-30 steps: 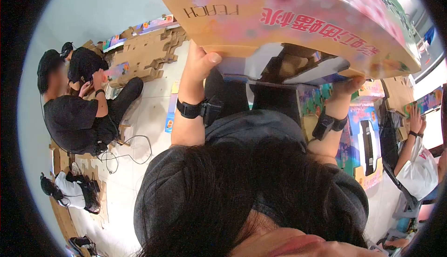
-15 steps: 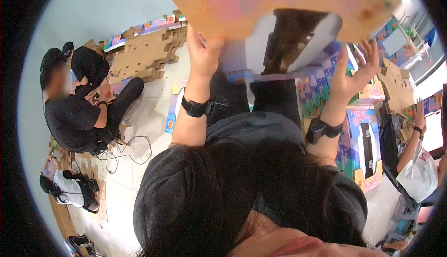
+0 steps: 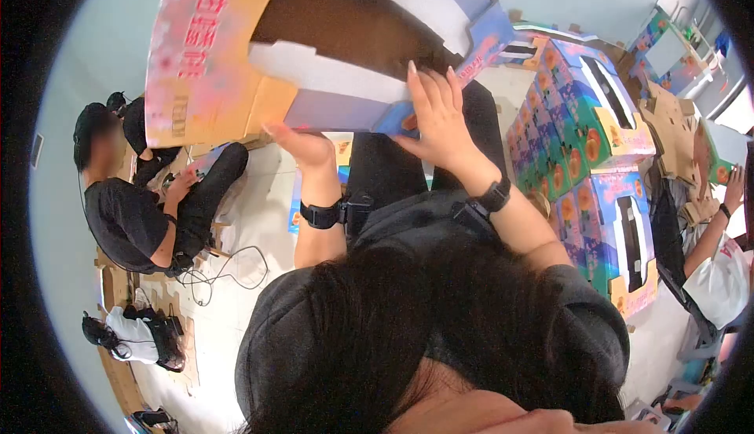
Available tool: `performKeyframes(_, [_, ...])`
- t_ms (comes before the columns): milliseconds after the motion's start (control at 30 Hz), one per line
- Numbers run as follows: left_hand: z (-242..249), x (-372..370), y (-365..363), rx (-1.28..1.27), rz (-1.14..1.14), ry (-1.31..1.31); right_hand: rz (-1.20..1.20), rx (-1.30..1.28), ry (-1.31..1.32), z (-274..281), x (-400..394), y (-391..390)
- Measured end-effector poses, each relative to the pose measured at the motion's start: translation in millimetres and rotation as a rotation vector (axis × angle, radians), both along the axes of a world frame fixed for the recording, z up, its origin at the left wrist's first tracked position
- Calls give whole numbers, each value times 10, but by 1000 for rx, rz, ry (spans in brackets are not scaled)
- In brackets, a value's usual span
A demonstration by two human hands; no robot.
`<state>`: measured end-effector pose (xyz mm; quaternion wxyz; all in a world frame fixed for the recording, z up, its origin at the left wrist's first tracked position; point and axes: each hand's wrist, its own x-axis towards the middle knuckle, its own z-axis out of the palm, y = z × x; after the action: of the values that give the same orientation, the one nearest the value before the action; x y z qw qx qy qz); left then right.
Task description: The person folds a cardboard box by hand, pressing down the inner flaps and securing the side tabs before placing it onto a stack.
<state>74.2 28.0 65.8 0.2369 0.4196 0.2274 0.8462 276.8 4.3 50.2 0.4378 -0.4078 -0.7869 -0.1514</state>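
A printed cardboard box [image 3: 330,109], orange, pink and purple with a large opening in its face, is tilted in front of me at the top of the view. My left hand [image 3: 305,148] is under its lower left edge, with the thumb side against the orange cardboard and the other fingers mostly hidden. Against the lower right edge, near the opening, lies my right hand [image 3: 438,116], its fingers stretched out and spread over the flap. Brown cardboard shows inside the opening.
Printed boxes [image 3: 567,139] stand stacked at the right. Flattened brown cardboard [image 3: 670,131] leans behind them. One person in black [image 3: 126,218] sits at the left, others are nearby. A cable [image 3: 236,273] lies on the floor [image 3: 263,186]. At the far right another person's arm [image 3: 711,238] is raised.
The box has turned and moved to the left, so its lettered panel now faces left. My right hand has come inward from beside the box onto its lower right edge.
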Motion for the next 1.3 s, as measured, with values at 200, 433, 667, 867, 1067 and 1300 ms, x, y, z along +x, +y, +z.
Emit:
performKeyframes(200, [-187, -303, 14, 71, -162, 38, -65, -9, -79, 67, 23, -116])
performKeyframes(433, [-657, -546, 166, -26, -581, 104, -186, -32, -156, 142, 352, -90])
performKeyframes(667, [-594, -318, 63, -99, -503, 387, -391, 2, -244, 41, 642, -12])
performKeyframes(867, [-519, -232, 30, -98, -514, 342, -190, -9, -20, 342, 501, -291])
performKeyframes(1067, [-576, -293, 51, -113, -503, 351, 441, -422, 672, 480, 479, -352])
performKeyframes(1300, [-335, -305, -103, -195, -435, 515, 1356, -834, 1398, 846, 550, -488])
